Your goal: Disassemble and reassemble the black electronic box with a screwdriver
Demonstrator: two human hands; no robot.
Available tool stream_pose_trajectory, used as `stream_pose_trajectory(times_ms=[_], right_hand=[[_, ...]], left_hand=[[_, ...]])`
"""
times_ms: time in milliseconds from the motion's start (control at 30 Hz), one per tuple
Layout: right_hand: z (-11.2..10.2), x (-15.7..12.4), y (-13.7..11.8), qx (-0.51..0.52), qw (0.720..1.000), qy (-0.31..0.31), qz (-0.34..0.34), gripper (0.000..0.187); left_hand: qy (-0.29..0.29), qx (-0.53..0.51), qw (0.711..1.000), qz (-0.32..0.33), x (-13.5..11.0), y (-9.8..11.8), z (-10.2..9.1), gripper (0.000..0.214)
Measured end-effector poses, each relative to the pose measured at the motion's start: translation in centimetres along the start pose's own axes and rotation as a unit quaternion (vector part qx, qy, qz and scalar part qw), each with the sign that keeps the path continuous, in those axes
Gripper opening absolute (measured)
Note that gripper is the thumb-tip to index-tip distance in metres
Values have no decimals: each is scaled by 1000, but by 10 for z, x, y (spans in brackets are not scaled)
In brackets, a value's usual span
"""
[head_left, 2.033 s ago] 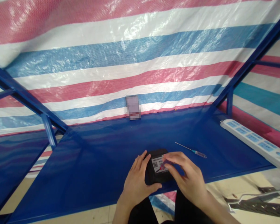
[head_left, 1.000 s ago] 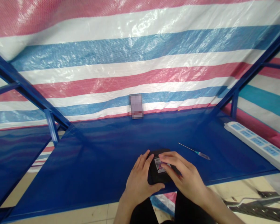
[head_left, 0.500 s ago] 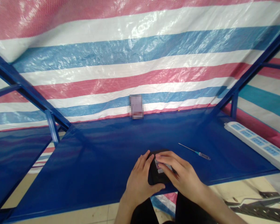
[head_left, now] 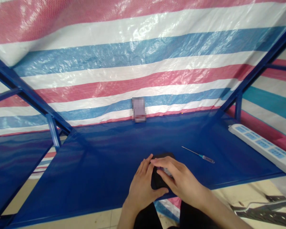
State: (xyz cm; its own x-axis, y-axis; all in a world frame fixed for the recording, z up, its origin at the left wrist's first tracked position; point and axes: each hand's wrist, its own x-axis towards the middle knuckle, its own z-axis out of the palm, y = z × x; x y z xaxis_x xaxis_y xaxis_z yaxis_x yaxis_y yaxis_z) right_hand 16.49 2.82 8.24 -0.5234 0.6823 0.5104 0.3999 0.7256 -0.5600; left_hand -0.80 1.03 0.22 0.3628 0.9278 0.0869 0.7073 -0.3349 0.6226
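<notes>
A flat black device (head_left: 157,181) with rounded corners and a pale label (head_left: 167,171) lies near the table's front edge. Along its left side rests my left hand (head_left: 143,183), fingers stretched forward and thumb on the front part, holding it. My right hand (head_left: 178,176) arches over the top and hides much of the device and label. Its fingertips reach the device's left edge beside my left fingers. The right thumb is apart from them, over the label, and I see nothing held between. A screwdriver (head_left: 206,158) with a clear handle and thin shaft lies to the right.
A white power strip (head_left: 262,144) lies along the blue table's (head_left: 105,165) right side. At the back stands a small blurred-out rectangular item (head_left: 139,109) against a striped tarp (head_left: 143,76). Blue metal frame bars (head_left: 53,132) rise on both sides.
My right hand has slid left across the device, its fingertips now at the left edge and covering more of the label. My left hand has stayed in place.
</notes>
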Motion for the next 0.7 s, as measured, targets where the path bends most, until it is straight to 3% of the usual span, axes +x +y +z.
stream_pose_trajectory(times_ms=[200, 500, 700], right_hand=[[3, -2, 4, 11, 999, 39, 24, 13], [1, -5, 1, -6, 998, -11, 61, 37], [4, -6, 5, 22, 998, 27, 44, 35]], left_hand=[[-7, 8, 1000, -11, 0, -1, 2, 91], [4, -1, 1000, 4, 0, 4, -2, 81], [-6, 2, 1000, 3, 0, 2, -2, 86]])
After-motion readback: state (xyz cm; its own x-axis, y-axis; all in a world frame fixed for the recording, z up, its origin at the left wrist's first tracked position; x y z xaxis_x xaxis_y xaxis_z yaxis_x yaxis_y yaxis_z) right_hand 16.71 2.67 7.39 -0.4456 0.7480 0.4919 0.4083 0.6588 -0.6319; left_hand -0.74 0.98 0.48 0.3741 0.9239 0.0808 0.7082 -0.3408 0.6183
